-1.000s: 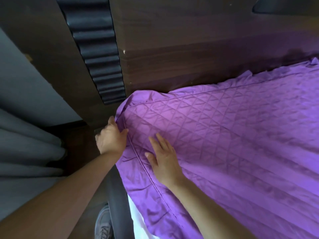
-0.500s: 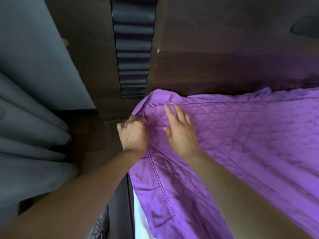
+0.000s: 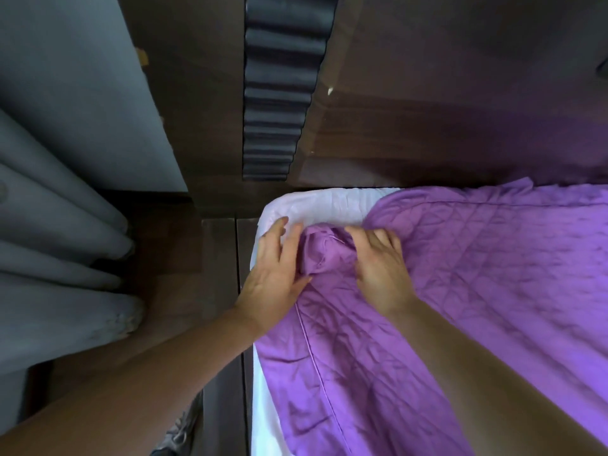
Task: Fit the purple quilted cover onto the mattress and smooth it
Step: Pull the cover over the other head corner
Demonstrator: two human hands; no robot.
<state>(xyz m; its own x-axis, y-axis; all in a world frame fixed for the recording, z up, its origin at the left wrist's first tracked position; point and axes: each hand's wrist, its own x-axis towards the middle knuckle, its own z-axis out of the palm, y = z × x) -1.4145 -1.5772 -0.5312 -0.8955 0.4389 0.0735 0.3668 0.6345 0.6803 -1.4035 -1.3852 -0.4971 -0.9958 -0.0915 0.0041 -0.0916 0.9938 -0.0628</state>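
Head camera looks down at a bed corner. What is the purple stuff?

That is the cover (image 3: 493, 274). It lies over most of the mattress (image 3: 329, 205), from the right side down to the near edge. It has diamond stitches and lots of creases.

Is the corner covered?

No. The white corner of the mattress shows at the far left, next to the headboard (image 3: 427, 126). The corner of the cover is bunched in a lump just beside that white part, between the two hands.

What is the left hand doing?

The left hand (image 3: 276, 271) lies on the white corner with its fingers straight and a bit spread. Its thumb touches the lump of cover. I cannot see it holding anything.

And the right hand?

The right hand (image 3: 381, 261) is on top of the cover, just right of the lump. Its fingers are bent and dig into the cloth, holding a bunch of it.

What else is around?

The headboard is dark wood, and a black padded strip (image 3: 279, 93) runs up it. Grey curtains (image 3: 59, 258) hang on the left. A dark bed frame (image 3: 227, 357) runs along the left side of the mattress. A grey shoe (image 3: 177, 436) shows, blurry, at the bottom.
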